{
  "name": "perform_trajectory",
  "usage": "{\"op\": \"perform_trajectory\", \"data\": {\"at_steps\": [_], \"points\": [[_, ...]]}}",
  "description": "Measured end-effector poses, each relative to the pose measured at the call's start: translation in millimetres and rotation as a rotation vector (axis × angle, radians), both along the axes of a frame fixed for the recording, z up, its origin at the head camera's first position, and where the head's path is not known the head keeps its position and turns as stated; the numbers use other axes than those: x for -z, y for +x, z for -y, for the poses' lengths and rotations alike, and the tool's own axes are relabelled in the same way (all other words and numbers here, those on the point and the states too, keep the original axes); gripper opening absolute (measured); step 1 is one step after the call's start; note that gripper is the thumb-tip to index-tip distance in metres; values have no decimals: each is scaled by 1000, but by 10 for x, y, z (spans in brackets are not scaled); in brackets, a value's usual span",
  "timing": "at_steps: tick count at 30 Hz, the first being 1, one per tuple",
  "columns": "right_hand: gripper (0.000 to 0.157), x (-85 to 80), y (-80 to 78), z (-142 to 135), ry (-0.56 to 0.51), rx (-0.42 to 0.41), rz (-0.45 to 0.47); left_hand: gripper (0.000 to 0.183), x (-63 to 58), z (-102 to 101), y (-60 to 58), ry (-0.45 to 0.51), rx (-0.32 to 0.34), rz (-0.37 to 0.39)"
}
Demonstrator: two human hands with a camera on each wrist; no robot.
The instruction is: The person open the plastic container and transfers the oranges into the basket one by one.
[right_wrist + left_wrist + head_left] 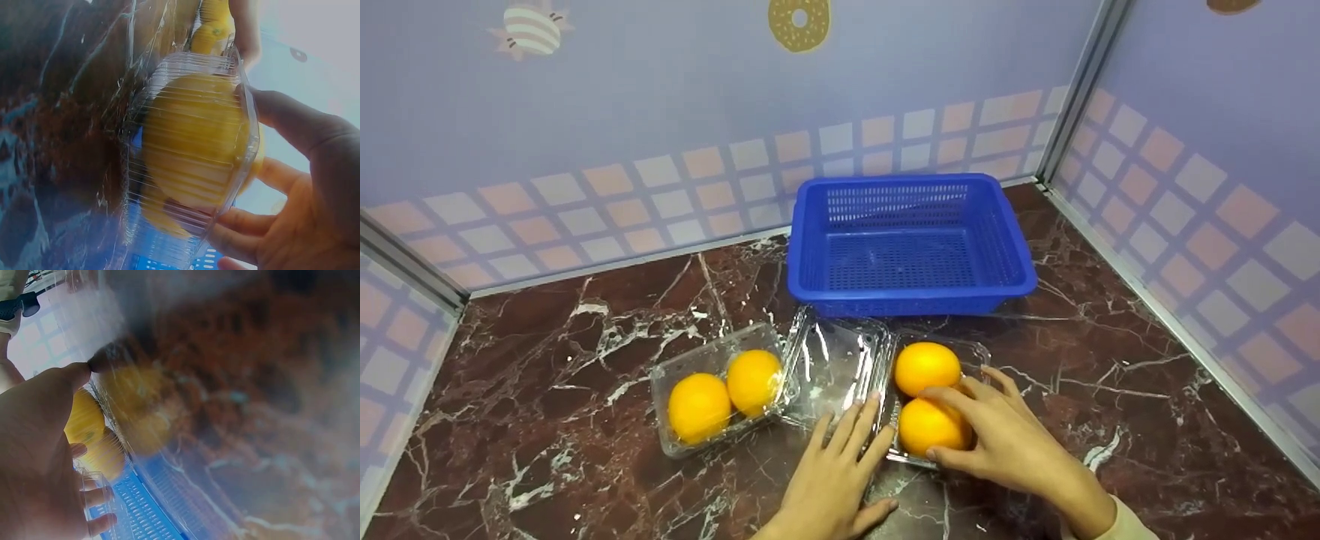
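Observation:
My right hand holds the nearer orange between thumb and fingers, inside a clear plastic clamshell box. The thumb lies by the box rim. Just behind, in the same box, sits another orange. Folded out to the left of these two oranges is a clear lid. My left hand has its fingers spread straight, the tips over the lid's near edge. Further left, a second clear box contains two oranges side by side.
A blue perforated basket stands behind the boxes, near the back wall. Everything rests on a dark red marbled tabletop. Patterned panels close off the back and both sides.

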State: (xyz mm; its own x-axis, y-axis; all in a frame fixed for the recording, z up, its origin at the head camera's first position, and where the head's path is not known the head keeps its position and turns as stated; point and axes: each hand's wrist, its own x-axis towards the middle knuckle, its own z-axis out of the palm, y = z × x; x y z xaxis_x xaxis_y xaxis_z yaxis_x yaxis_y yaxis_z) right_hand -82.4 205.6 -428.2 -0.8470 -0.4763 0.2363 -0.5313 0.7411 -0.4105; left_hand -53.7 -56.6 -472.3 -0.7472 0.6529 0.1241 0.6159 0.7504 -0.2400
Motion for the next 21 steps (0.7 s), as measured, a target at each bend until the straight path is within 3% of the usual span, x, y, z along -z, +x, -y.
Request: {"op": "perform_trajectory", "data": {"at_steps": [7,21], "points": [[70,1,2,50,8,81,-41,89,21,3,7,33,9,-24],[68,-88,-20,89,-66,66,-87,88,17,-3,6,40,3,-10]]}}
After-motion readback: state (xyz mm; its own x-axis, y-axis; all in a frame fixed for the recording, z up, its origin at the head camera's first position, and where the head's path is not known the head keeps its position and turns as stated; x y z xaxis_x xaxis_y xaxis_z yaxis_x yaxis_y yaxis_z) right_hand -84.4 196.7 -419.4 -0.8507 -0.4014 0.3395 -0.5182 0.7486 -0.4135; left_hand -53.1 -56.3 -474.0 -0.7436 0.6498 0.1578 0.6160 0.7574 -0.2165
